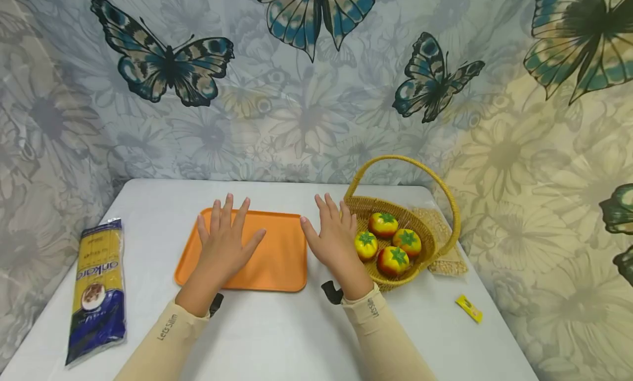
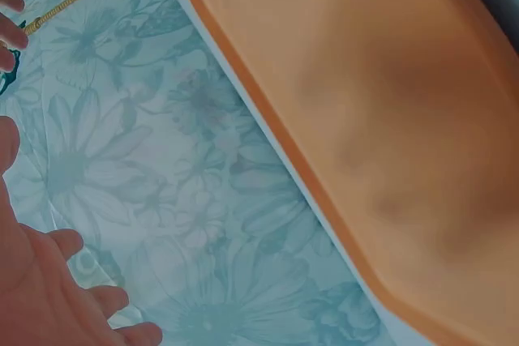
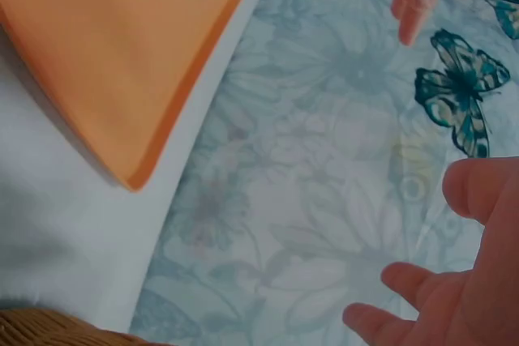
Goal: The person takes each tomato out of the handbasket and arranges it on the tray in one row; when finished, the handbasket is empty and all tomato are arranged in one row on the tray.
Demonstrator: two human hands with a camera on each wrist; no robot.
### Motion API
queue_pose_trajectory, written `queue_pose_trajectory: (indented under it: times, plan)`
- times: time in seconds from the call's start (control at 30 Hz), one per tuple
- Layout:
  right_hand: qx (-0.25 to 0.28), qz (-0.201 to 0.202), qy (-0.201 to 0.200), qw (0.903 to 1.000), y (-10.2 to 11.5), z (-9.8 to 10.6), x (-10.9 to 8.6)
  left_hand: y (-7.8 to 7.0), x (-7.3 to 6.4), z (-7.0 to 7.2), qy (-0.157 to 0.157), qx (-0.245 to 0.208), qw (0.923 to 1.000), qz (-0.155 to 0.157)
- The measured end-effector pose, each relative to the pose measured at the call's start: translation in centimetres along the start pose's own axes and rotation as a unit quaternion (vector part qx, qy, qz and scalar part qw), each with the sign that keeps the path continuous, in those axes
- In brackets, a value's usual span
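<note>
Head view: your left hand point(image 1: 222, 248) and right hand point(image 1: 336, 241), fingers spread apart, are near the orange rectangular tray point(image 1: 284, 252), left of centre, and the yellow woven basket point(image 1: 417, 270), right of centre. Left wrist view: tray at right. Right wrist view: tray at upper left.

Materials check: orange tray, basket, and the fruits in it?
Tray: probably moulded plastic, smooth satin finish; uniform colour, rounded corners, raised edge.
Basket: woven wicker-like strands, slight sheen; the weave is plain, but natural or synthetic fibre can't be told.
Fruits: glossy skin with bright highlights; possibly painted plastic or foam imitations, given the similar green star-shaped tops, but real isn't ruled out.
</note>
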State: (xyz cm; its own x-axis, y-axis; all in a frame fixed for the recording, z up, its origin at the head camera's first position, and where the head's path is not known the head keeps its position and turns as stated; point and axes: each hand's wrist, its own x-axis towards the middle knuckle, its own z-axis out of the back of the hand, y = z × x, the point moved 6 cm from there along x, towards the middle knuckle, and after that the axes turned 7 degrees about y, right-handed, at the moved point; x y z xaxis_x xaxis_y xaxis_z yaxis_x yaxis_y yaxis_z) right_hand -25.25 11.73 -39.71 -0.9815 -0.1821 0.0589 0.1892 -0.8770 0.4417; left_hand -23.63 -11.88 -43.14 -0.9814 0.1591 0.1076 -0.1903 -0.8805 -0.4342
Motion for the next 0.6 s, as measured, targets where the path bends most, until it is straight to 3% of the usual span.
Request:
queue_pose_trajectory:
  times: [0.37,0.6]
  plan:
    - [0.017,-0.022,0.001,0.9996,-1.6,1.6,-0.1,1.3,-1.3,0.2,0.002,0.009,0.9998,0.016]
    - [0.038,-0.032,-0.008,0.9987,-3.7,2.7,-0.3,2.4,-3.3,0.8,-0.006,-0.016,0.9996,0.024]
